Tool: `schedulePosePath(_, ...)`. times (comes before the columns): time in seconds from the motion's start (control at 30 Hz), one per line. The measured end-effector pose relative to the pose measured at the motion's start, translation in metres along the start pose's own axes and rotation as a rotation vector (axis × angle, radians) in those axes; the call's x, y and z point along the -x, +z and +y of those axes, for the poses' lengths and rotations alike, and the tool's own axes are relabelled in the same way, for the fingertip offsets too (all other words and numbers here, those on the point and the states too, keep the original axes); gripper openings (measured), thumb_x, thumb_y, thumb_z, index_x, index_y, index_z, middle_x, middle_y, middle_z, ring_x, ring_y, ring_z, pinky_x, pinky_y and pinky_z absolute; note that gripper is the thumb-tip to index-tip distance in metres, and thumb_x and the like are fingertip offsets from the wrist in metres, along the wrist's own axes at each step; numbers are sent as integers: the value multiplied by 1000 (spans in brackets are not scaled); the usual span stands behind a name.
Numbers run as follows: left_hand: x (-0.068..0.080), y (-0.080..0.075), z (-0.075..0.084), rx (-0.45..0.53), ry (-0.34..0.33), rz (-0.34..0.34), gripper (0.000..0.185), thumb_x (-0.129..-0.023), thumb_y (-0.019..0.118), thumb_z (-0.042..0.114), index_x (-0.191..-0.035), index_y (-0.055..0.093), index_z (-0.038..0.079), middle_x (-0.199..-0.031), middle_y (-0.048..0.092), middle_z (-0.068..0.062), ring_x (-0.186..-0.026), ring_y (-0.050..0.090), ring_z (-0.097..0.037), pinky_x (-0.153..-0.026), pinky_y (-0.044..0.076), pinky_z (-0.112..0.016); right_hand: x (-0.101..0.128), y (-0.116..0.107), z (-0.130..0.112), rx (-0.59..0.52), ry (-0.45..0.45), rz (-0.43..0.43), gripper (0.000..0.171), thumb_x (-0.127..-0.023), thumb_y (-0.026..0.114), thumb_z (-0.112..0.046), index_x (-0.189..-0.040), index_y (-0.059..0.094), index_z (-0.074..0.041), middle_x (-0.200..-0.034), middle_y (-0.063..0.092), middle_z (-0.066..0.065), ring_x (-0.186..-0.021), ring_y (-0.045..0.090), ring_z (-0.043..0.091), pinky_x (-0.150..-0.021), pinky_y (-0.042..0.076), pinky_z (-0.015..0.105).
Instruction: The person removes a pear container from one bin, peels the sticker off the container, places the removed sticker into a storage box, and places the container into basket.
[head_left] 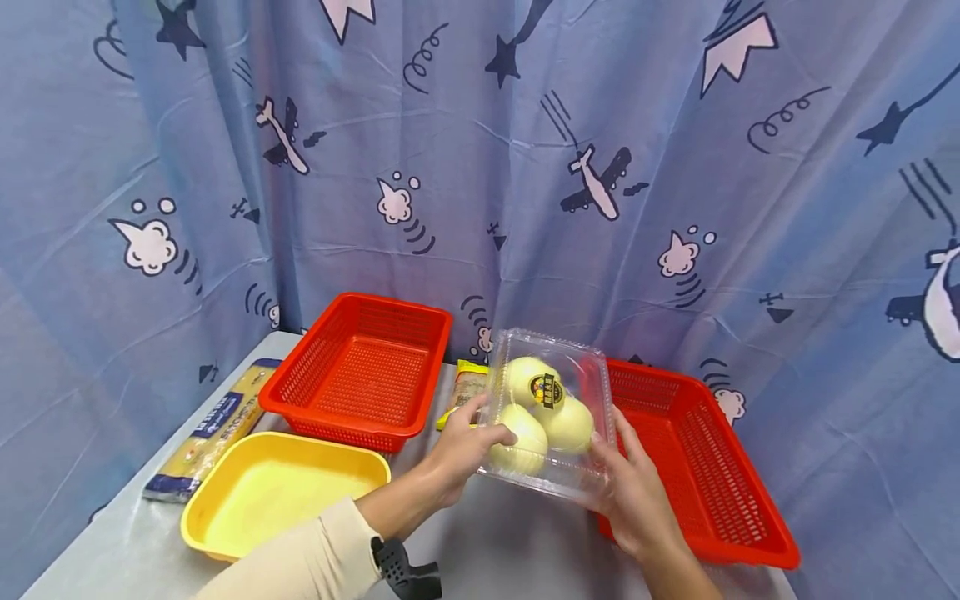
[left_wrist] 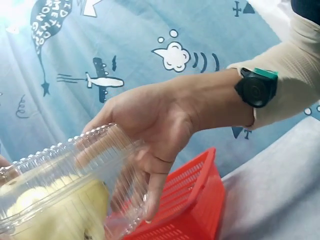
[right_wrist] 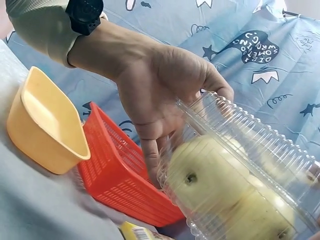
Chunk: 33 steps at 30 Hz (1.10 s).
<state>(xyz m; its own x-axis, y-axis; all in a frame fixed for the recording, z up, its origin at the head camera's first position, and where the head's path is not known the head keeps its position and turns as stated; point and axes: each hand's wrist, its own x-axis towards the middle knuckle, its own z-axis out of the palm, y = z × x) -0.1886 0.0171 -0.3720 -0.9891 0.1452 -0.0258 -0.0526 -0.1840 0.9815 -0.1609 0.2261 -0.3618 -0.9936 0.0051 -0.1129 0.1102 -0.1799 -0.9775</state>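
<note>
— Three pale yellow-green apples sit in a clear plastic clamshell box, right?

— Yes, one with a dark round sticker. The box is just right of centre in the head view, lifted off the grey table.

— Who has it?

— Both hands. The left hand clasps its left side, thumb on top, fingers curled beneath. The right hand grasps the lower right corner, fingers wrapped under the edge.

— And around it?

— Behind the box's right side lies a red basket. A second red basket sits left of centre, a yellow tray below it at lower left. A long pasta packet lies along the left edge, and a small yellow packet peeks out just left of the box.
</note>
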Motion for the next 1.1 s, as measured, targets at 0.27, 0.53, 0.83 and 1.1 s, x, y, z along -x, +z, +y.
schedulePosePath(0.27, 8, -9, -12, -16, -9, 41, 82, -72, 69, 7, -146, 36, 2, -142, 33, -23, -112, 44, -32, -86, 43, -42, 3, 7, 16, 44, -32, 26, 64, -101, 49, -19, -155, 18, -31, -142, 29, 16, -109, 48, 32, -81, 51, 51)
schedulePosePath(0.53, 12, -15, -21, 62, -4, 25, 85, -71, 68, 1, -148, 31, -2, -137, 36, -24, -90, 52, -24, -68, 46, -31, 4, 9, 31, 76, -70, 32, 64, -101, 50, -19, -155, 18, -33, -146, 27, 16, -107, 53, 34, -77, 53, 50)
schedulePosePath(0.83, 17, -26, -36, 59, -31, 26, 91, -71, 69, -1, -150, 25, -2, -150, 21, -28, -114, 44, -32, -78, 46, -35, 6, 12, 51, 128, -79, 51, 66, -101, 51, -20, -155, 17, -34, -149, 29, 15, -107, 53, 34, -72, 54, 50)
schedulePosePath(1.1, 18, -31, -52, 94, -30, 13, 90, -70, 68, -4, -149, 24, -5, -143, 32, -28, -107, 52, -29, -84, 47, -34, 5, 12, 70, 182, -109, 84, 64, -102, 49, -18, -156, 16, -27, -152, 26, 17, -107, 53, 34, -77, 53, 40)
